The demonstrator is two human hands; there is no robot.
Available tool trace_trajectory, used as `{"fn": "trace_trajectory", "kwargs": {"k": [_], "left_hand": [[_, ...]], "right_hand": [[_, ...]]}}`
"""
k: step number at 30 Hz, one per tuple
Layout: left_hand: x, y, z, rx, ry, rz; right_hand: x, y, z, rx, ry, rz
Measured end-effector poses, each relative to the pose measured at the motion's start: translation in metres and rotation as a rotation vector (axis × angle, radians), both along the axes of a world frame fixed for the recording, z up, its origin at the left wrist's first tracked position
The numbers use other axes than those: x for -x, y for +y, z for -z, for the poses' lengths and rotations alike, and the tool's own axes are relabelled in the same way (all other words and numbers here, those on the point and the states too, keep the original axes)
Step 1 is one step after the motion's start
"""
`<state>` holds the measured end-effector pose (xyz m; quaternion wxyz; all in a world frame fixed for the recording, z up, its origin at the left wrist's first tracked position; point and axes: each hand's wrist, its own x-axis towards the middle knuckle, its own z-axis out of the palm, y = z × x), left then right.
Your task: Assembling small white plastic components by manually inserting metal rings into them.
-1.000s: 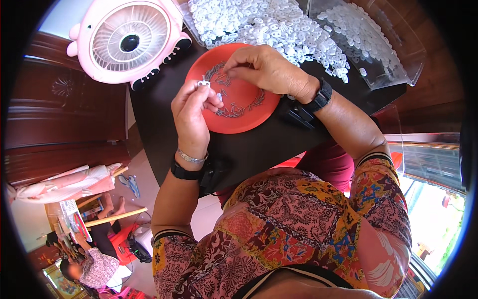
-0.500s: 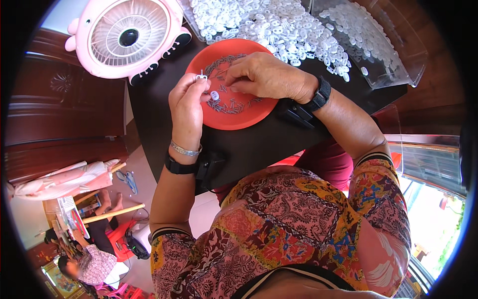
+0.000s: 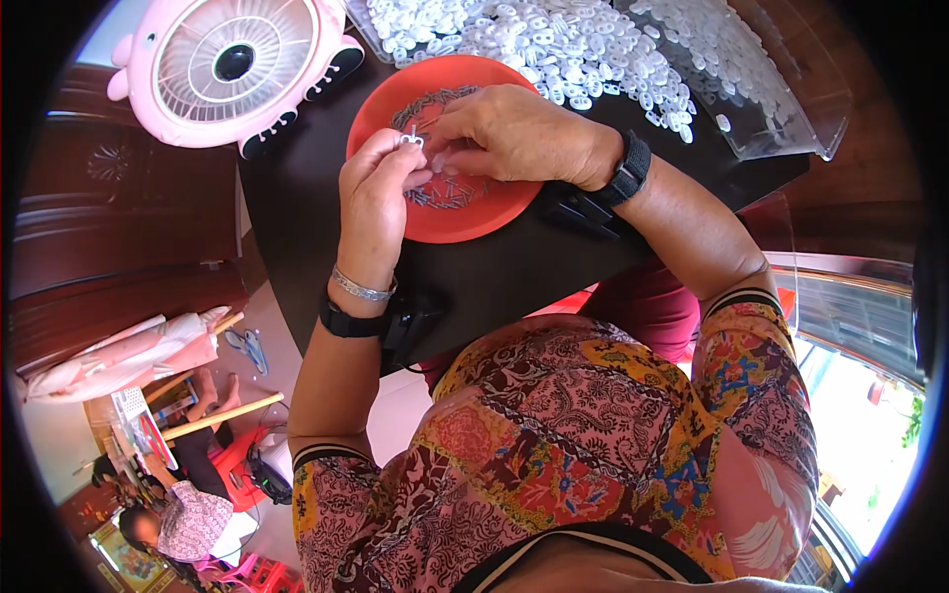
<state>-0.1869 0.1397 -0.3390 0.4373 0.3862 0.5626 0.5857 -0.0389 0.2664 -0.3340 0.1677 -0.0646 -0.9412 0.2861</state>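
Note:
My left hand (image 3: 374,193) pinches a small white plastic ring (image 3: 409,141) between thumb and fingertips, above the near left part of a red plate (image 3: 386,94). The plate holds several small grey metal pieces (image 3: 445,193). My right hand (image 3: 514,133) reaches across the plate, its fingertips meeting the left hand's at the white ring; whether it holds a metal piece is hidden. Both wrists wear black bands, and the left also wears a silver bracelet.
A big heap of white plastic rings (image 3: 554,40) lies in a clear tray (image 3: 791,109) at the far right of the black table (image 3: 297,217). A pink fan (image 3: 232,64) stands at the far left. Below left, a person (image 3: 183,519) sits on the floor.
Both hands have drawn together over the plate, and the left hand has brought the white ring to the right hand's fingertips. The view has shifted slightly.

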Motion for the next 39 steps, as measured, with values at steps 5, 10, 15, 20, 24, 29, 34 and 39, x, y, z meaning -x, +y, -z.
{"fn": "trace_trajectory", "kwargs": {"k": [5,10,15,20,24,29,34,39], "left_hand": [[-0.003,0.001,0.003,-0.023,-0.031,0.024],[-0.002,0.001,0.002,-0.027,-0.039,0.022],[-0.001,-0.001,-0.001,-0.078,-0.102,0.017],[-0.005,-0.006,-0.015,-0.142,-0.058,-0.066],[-0.006,-0.007,-0.015,-0.113,-0.003,-0.075],[-0.006,-0.008,-0.019,-0.08,0.018,-0.021],[-0.014,-0.006,-0.027,-0.029,0.08,-0.048],[-0.015,-0.007,-0.027,-0.013,0.085,-0.045]], "right_hand": [[0.0,0.0,0.001,-0.099,-0.022,0.017],[0.002,-0.003,-0.001,-0.057,-0.043,0.039],[0.002,-0.003,-0.005,0.114,-0.014,0.025],[0.004,0.004,-0.001,0.577,0.214,0.081],[0.0,0.006,-0.02,0.986,0.23,0.139],[0.002,0.005,-0.025,1.04,0.242,0.102],[0.002,0.005,-0.022,1.034,0.254,0.054],[0.001,0.003,-0.023,0.972,0.223,0.046]]}}
